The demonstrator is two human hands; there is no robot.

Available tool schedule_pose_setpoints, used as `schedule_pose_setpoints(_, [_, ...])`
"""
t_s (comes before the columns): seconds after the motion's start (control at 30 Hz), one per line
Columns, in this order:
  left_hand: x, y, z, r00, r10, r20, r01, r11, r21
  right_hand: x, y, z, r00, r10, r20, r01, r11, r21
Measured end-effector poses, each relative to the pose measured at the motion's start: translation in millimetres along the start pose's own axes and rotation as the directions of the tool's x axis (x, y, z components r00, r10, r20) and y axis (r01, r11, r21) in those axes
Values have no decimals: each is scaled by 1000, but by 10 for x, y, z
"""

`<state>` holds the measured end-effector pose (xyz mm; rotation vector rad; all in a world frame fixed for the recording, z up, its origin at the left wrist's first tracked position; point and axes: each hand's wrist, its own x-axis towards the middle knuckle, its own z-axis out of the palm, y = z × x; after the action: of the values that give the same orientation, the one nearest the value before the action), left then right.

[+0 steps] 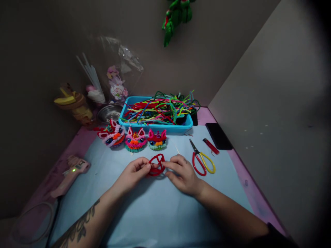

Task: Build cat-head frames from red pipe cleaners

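A red pipe cleaner frame (156, 171), bent into a rounded shape with crossing strands, is held just above the blue table covering. My left hand (137, 172) pinches its left side between thumb and fingers. At the right side is my right hand (182, 174), its index finger stretched out to touch the strands and its thumb held apart below. Behind the frame stand three pipe cleaner animal heads: a pale pink one (113, 136), a bright pink one (136, 140) and a red one with a mint lower edge (157, 140).
A blue basket (155, 129) heaped with coloured pipe cleaners (160, 108) stands at the back. Scissors (200, 160), a red cutter-like tool (211, 146) and a black phone (219, 136) lie right. A pink glue gun (71, 175) with a lit green light and a metal bowl (110, 113) are left.
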<state>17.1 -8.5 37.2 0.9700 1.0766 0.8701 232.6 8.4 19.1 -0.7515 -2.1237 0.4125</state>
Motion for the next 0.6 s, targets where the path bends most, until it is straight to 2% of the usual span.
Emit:
schedule_pose_setpoints(0.13, [-14, 1, 10, 1000, 5, 30, -5, 1000, 16, -6, -14, 1, 996, -62, 65, 68, 994, -91])
schedule_pose_setpoints(0.27, [-24, -11, -14, 998, 33, 54, -38, 995, 88, 1, -27, -7, 996, -63, 67, 71, 989, -126])
schedule_pose_setpoints(0.47, [-36, -3, 32, 990, 59, 128, -74, 990, 120, 50, -107, 23, 994, 91, -66, -89, 996, 30])
schedule_pose_setpoints(0.6, [-46, -17, 99, 974, 109, 199, -133, 985, 113, 48, -152, 73, 988, 145, -61, -145, 989, -10])
